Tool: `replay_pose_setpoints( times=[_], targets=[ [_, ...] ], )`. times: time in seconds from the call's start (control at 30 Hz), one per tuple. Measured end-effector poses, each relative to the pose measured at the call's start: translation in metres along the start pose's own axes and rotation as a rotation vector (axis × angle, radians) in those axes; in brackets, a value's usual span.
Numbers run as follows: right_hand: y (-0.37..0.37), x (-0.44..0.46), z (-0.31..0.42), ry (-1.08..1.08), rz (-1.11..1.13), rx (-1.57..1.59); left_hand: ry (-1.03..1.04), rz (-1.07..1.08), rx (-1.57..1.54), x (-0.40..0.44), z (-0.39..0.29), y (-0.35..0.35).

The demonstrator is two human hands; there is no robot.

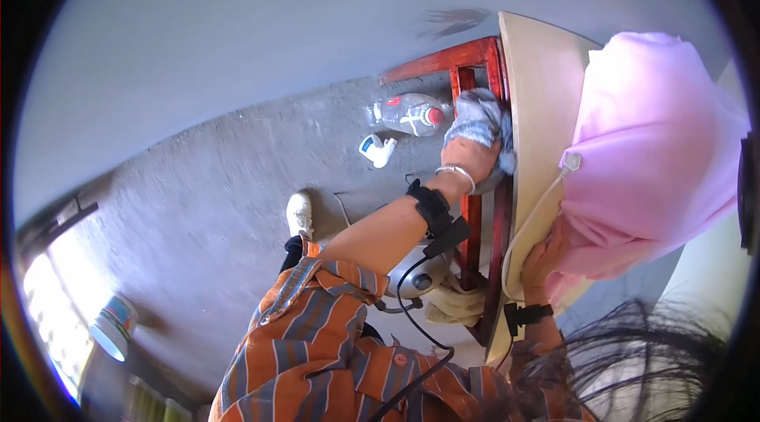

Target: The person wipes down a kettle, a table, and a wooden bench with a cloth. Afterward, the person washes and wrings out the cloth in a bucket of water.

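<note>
My left hand [469, 159] is closed around a grey-blue cloth [479, 117], pressing it on the red wooden frame [473, 224] beneath a cream board [546, 66]. My right hand [546, 257] lies on the board at the lower edge of a pink cloth [649, 161], fingers extended and partly hidden. The pink cloth drapes over something bulky that I cannot make out. Between the hands, a white cable [532, 220] with a plug-like end runs along the board.
On the grey floor [214, 192] are a clear bottle [412, 115] with a red cap, a white spray head [378, 150], a metal pot-like object [419, 278], a pale cloth [455, 303] and a bucket [115, 327]. A white shoe [300, 214] stands there too. A wall [261, 34] borders the floor.
</note>
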State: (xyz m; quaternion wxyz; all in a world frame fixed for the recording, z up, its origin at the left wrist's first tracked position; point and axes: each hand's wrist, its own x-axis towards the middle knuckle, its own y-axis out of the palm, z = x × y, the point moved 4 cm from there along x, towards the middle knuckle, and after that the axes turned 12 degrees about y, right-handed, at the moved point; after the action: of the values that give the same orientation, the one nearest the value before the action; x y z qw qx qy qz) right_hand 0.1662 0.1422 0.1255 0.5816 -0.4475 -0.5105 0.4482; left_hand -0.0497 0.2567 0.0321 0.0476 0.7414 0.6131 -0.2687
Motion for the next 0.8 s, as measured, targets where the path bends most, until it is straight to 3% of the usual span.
replay_pose_setpoints(
  times=[0.23, 0.27, 0.33, 0.47, 0.53, 0.57, 0.63, 0.7, 0.77, 0.8],
  targets=[
    [0.002, -0.003, -0.005, 0.021, -0.003, -0.007, 0.113, 0.383, 0.055, -0.108, 0.03, 0.102],
    [0.002, -0.004, -0.005, 0.016, -0.008, -0.004, 0.113, 0.392, 0.055, -0.123, 0.039, 0.122],
    [-0.001, -0.003, -0.003, 0.01, -0.002, 0.0, 0.347, 0.33, 0.042, -0.146, 0.055, 0.168],
    [0.001, -0.002, -0.008, 0.028, -0.019, 0.041, 0.299, 0.502, 0.155, -0.194, 0.075, 0.219],
    [0.003, -0.003, -0.012, -0.012, -0.049, 0.06, 0.45, 0.513, 0.162, -0.197, 0.076, 0.226],
    [0.005, -0.004, -0.016, -0.03, -0.055, 0.06, 0.395, 0.884, 0.298, -0.196, 0.07, 0.218],
    [0.002, -0.006, -0.015, -0.053, -0.055, 0.073, 0.293, 0.996, 0.248, -0.195, 0.051, 0.183],
    [0.003, -0.005, -0.017, -0.046, -0.089, 0.16, 0.337, 0.396, -0.208, -0.193, 0.095, 0.202],
    [0.005, -0.005, -0.02, -0.051, -0.104, 0.153, 0.267, 0.163, -0.248, -0.201, 0.095, 0.17],
    [0.005, -0.005, -0.021, -0.08, -0.126, 0.156, 0.269, 0.169, -0.241, -0.208, 0.091, 0.157]
  ],
)
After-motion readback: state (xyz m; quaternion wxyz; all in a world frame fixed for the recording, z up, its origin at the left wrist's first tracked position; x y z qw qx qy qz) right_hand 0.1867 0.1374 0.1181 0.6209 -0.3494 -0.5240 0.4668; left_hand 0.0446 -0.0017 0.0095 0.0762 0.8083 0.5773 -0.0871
